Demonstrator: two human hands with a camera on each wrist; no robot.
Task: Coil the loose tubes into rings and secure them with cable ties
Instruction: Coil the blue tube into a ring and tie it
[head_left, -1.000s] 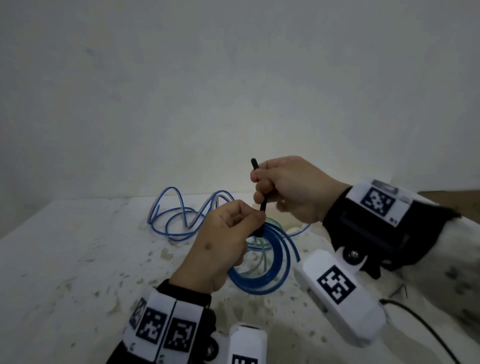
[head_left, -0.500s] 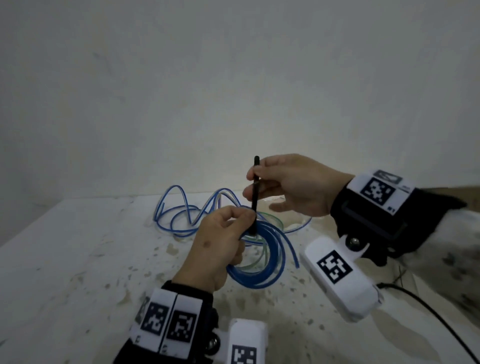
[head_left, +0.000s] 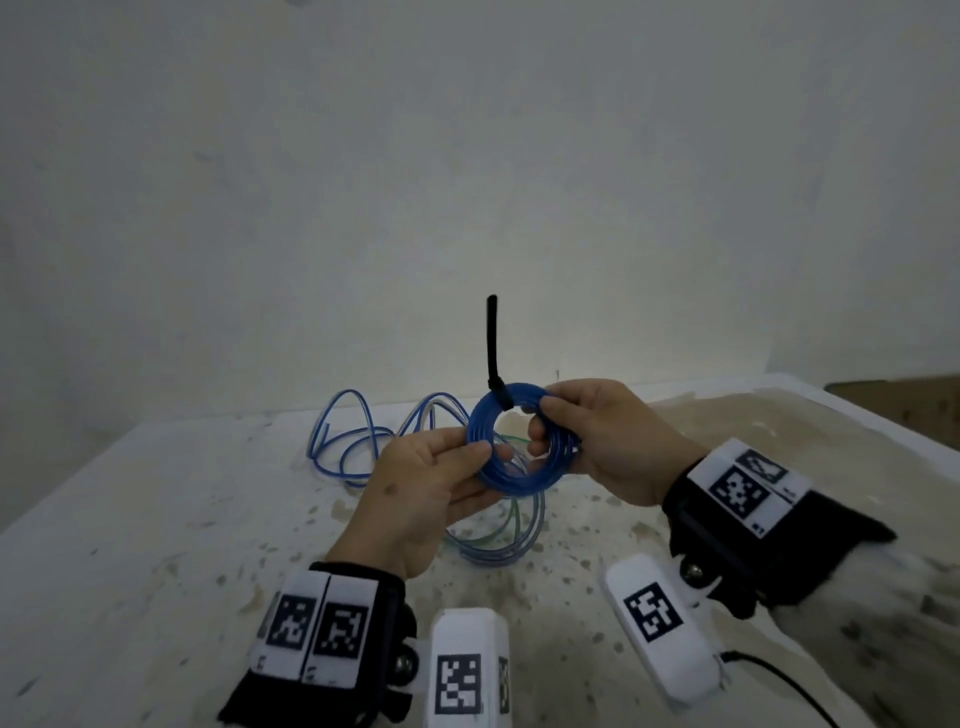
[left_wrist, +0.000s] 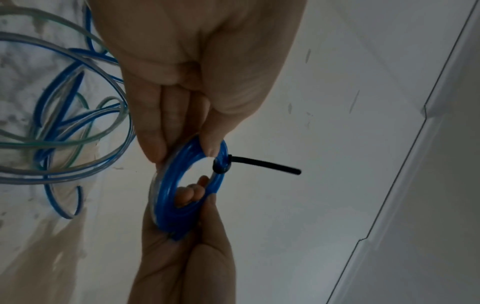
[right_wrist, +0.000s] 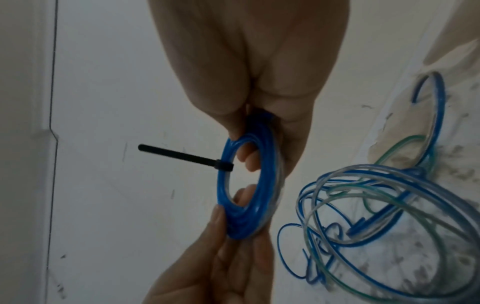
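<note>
Blue coil (head_left: 519, 447) lifted, both hands — tie tail (head_left: 492, 338) upright

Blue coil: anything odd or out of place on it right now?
The blue coil, held by the left hand and right hand, looks neat. Only the black cable tie stands out: its long tail sticks straight up, untrimmed. Loose tubes lie tangled on the table.

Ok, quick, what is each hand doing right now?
Left hand: pinches the blue tube coil, closed by a black cable tie.
Right hand: grips the same coil's opposite side.
</note>
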